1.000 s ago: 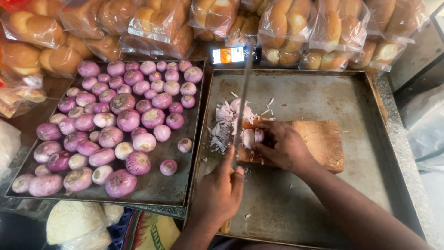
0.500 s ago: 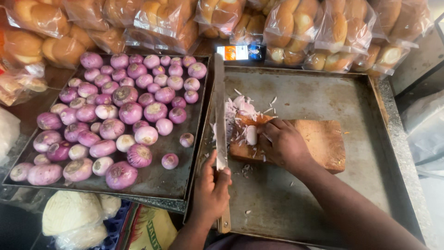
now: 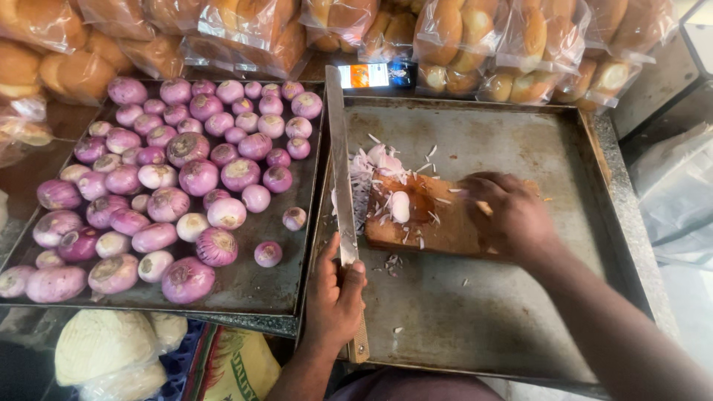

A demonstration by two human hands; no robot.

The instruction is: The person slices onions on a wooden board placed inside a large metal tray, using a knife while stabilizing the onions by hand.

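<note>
The long knife has swung off the wooden cutting board since a second ago — the left hand, closed around its handle, now holds the blade along the board's left edge, so chopping has paused. The right hand rests curled on the board's right part, apparently empty — the peeled onion piece lies just left of it, the chopped onion pile farther.
</note>
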